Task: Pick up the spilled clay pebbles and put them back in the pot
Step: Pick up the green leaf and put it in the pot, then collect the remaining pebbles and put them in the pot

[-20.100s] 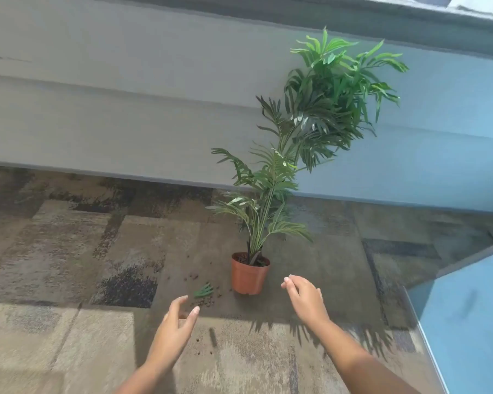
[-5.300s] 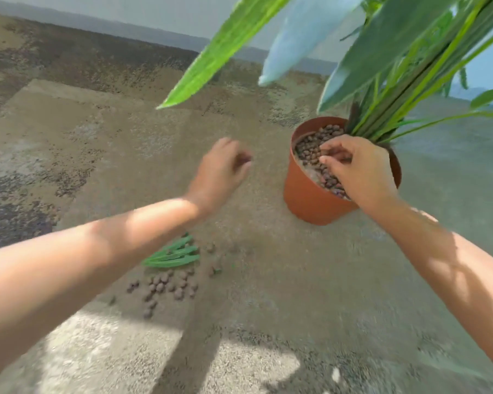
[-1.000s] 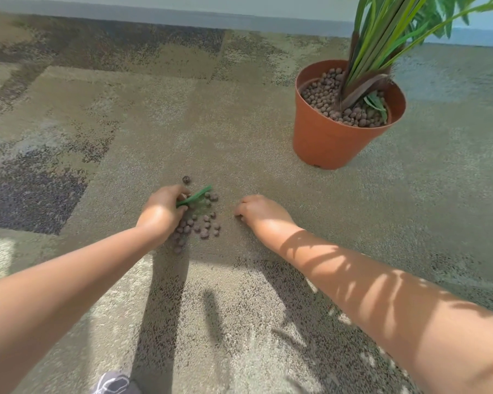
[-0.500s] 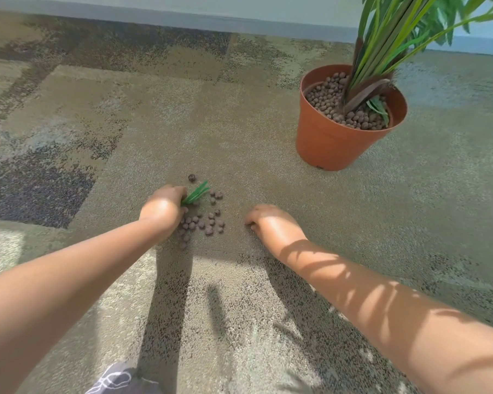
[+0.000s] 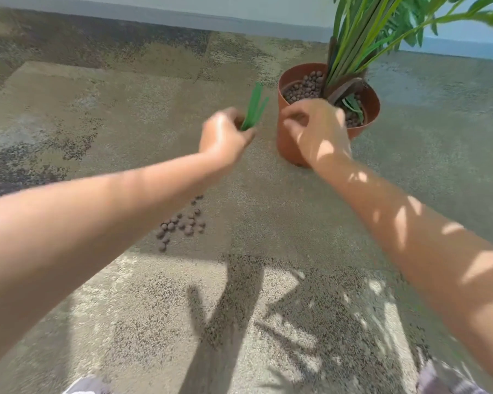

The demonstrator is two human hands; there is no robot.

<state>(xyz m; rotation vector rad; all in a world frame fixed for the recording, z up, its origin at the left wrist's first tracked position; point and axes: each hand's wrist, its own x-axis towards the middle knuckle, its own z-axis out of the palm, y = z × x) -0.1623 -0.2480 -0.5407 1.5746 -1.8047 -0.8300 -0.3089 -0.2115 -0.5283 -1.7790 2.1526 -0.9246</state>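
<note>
Gripping green leaves (image 5: 254, 109), left hand (image 5: 224, 136) raised; right hand (image 5: 317, 129) pinched over pot (image 5: 286, 143)

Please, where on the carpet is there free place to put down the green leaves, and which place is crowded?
Free: the carpet left of the left hand, out to the dark patches; also the sunlit strip in front of the spilled pebbles. Crowded: the narrow gap between the left hand's leaves and the pot, where the right hand covers the rim.

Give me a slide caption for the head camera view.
Left hand carries green leaves toward the terracotta pot; clay pebbles remain.
</note>
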